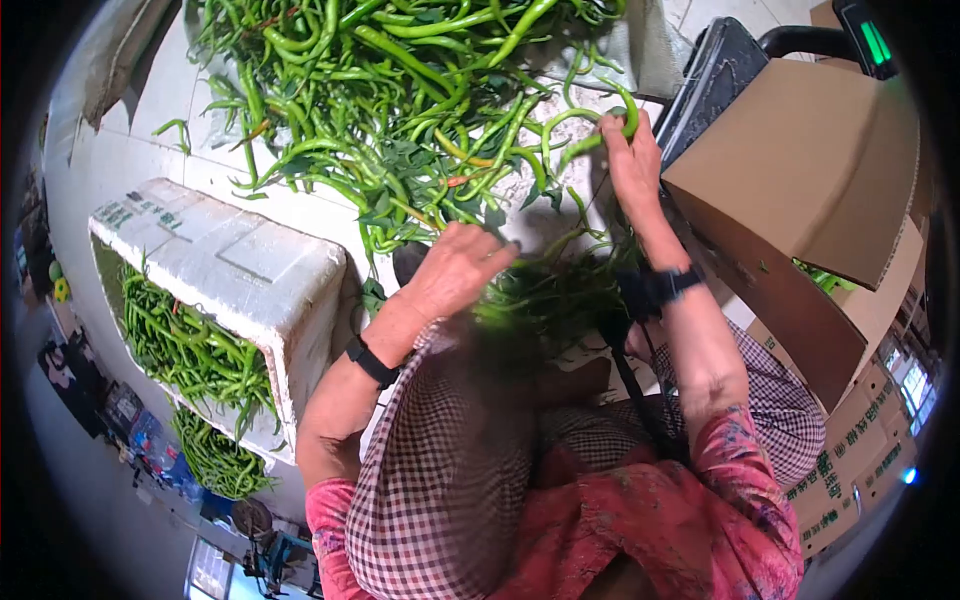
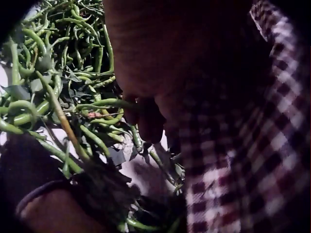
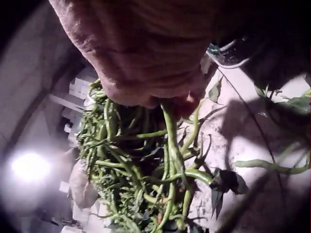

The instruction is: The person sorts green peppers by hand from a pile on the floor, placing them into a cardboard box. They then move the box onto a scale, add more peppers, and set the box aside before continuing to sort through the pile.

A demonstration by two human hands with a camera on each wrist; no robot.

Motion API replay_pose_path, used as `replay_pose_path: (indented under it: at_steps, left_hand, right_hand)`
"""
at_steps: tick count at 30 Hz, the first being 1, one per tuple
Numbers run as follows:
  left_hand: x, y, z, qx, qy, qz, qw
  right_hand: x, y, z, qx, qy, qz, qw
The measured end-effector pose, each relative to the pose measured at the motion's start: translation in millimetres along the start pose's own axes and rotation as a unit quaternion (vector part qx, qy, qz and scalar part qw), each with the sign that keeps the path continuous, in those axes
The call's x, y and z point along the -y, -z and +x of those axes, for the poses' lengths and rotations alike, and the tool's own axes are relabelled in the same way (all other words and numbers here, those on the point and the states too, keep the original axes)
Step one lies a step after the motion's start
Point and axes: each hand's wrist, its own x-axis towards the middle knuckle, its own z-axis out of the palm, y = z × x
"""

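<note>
My right hand (image 1: 632, 165) pinches a curved green chili pepper (image 1: 630, 112) at the right edge of a large pile of green chili peppers (image 1: 400, 90). That pepper (image 3: 170, 131) hangs down from the fingers in the right wrist view. My left hand (image 1: 455, 270) is above the near edge of the pile, beside the left knee, its fingers bent. In the left wrist view a green pepper (image 2: 109, 102) meets the shadowed fingers of this hand; I cannot tell whether they hold it. Leaves and a few reddish peppers lie among the green ones.
On the left a white foam box (image 1: 230, 240) lies on its side, with green peppers (image 1: 190, 340) inside and more spilling below. A cardboard box (image 1: 790, 170) with open flaps stands at the right, beside a black scale platform (image 1: 715, 85). Checkered trousers (image 1: 430, 480) cover the knees.
</note>
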Motion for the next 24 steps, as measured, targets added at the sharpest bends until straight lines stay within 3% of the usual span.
replay_pose_path:
  at_steps: [2,3,4,6,10,13,14,15,16,18,20,21,22,24]
  left_hand:
    - [-10.1,8.9,8.5,0.023,0.017,-0.001,1.000]
    - [-10.3,8.8,13.5,-0.009,0.030,-0.073,0.997]
    - [-8.5,8.8,18.8,-0.042,0.043,-0.144,0.988]
    - [-0.6,1.0,22.3,-0.070,0.032,-0.142,0.987]
    - [4.6,-1.2,23.4,-0.017,0.129,-0.172,0.976]
    - [15.9,-7.8,33.5,-0.230,0.153,-0.164,0.947]
    - [23.6,-9.8,36.1,-0.286,0.180,-0.118,0.934]
    - [32.1,-12.5,38.8,-0.273,0.194,-0.059,0.940]
    - [39.9,-16.4,40.5,-0.259,0.206,0.001,0.944]
    - [41.0,-31.6,44.1,-0.231,0.226,-0.004,0.946]
    - [35.6,-49.0,44.0,-0.104,0.206,0.005,0.973]
    - [26.2,-60.2,40.6,-0.077,0.224,-0.037,0.971]
    - [16.2,-62.6,33.5,-0.112,0.211,-0.131,0.962]
    - [11.0,-64.9,28.3,-0.099,0.293,-0.217,0.926]
  right_hand:
    - [19.5,14.5,-31.2,0.202,-0.050,0.121,0.971]
    - [18.8,11.2,-45.6,0.255,-0.058,0.146,0.954]
    - [11.7,8.0,-53.7,0.352,0.003,0.070,0.933]
    - [8.7,-0.5,-70.2,0.473,-0.086,0.156,0.863]
    - [12.5,-2.7,-93.2,0.471,-0.079,0.191,0.858]
    - [-17.4,-5.0,-101.4,0.483,-0.075,0.219,0.844]
    - [-31.2,2.0,-99.1,0.414,-0.161,0.310,0.841]
    - [-42.9,8.7,-96.2,0.338,-0.243,0.393,0.820]
    - [-53.1,14.0,-90.0,0.340,-0.243,0.392,0.819]
    - [-67.6,21.8,-76.1,0.265,-0.312,0.673,0.616]
    - [-40.3,39.0,-72.3,0.198,-0.309,0.640,0.675]
    - [-44.9,41.0,-69.5,0.207,-0.302,0.618,0.696]
    - [-45.5,41.3,-68.4,0.206,-0.301,0.618,0.697]
    - [-46.3,37.4,-73.2,0.174,-0.310,0.453,0.818]
